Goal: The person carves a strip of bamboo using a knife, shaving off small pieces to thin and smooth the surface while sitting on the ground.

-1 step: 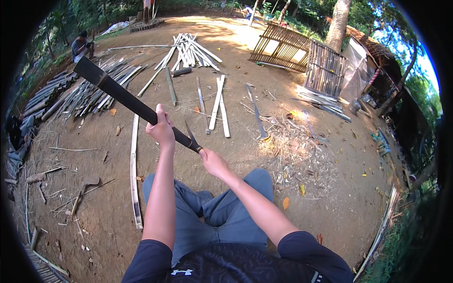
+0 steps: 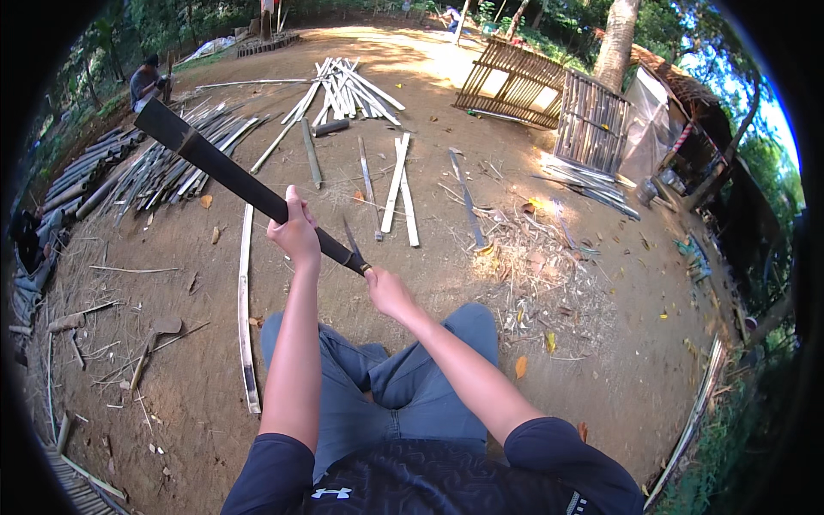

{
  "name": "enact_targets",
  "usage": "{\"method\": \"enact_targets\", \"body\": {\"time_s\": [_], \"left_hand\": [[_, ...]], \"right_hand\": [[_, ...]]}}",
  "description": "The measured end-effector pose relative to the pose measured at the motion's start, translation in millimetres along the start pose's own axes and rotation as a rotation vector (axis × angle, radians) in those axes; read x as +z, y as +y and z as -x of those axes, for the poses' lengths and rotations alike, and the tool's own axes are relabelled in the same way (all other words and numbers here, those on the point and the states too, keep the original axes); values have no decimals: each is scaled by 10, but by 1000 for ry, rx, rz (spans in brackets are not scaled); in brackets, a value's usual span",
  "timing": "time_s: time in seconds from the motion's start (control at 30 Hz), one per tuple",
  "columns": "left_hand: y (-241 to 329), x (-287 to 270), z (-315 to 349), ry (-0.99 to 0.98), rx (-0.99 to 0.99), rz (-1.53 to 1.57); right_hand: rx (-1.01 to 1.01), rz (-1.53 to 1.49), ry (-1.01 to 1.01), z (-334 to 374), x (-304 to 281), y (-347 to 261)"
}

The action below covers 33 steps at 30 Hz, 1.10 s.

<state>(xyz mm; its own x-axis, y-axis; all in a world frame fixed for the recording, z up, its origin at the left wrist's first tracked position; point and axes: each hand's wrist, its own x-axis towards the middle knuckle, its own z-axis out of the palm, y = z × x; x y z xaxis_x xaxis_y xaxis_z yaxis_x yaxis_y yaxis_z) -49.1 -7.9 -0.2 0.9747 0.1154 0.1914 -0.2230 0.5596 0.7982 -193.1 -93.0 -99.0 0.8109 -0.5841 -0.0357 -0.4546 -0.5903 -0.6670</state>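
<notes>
My left hand (image 2: 298, 232) is wrapped round a dark bamboo pole (image 2: 232, 173), which slants from the upper left down toward my knees. At the pole's lower end my right hand (image 2: 389, 292) is closed on a knife (image 2: 353, 237). Its thin blade points up and away, crossing beside the pole's end; whether the edge touches the bamboo I cannot tell. Most of the knife's handle is hidden in my fingers. Beyond my hands, two pale split bamboo strips (image 2: 408, 206) lie crossed on the dirt.
A long pale strip (image 2: 245, 318) lies left of my legs. Farther off are a heap of white strips (image 2: 348, 90), dark bamboo poles (image 2: 77, 172) and a seated person (image 2: 146, 84). Shavings (image 2: 541, 283) and a long dark flat piece (image 2: 466, 202) lie to the right, with bamboo panels (image 2: 592, 124) behind.
The knife's blade has tilted slightly, its tip shifting a little to the right and up. Both hands keep their grips, and the pole stays nearly in place.
</notes>
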Motion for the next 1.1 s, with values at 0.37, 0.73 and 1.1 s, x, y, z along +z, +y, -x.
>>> {"method": "enact_targets", "body": {"time_s": [0.37,0.73,1.1], "left_hand": [[2,133,139,-63,-48,32],[-47,201,44,-284,-49,64],[-99,378,59,-206,-4,51]], "right_hand": [[-84,-73,83,-76,76,430],[-63,-50,17,7,-218,215],[72,-98,107,-168,42,421]]}}
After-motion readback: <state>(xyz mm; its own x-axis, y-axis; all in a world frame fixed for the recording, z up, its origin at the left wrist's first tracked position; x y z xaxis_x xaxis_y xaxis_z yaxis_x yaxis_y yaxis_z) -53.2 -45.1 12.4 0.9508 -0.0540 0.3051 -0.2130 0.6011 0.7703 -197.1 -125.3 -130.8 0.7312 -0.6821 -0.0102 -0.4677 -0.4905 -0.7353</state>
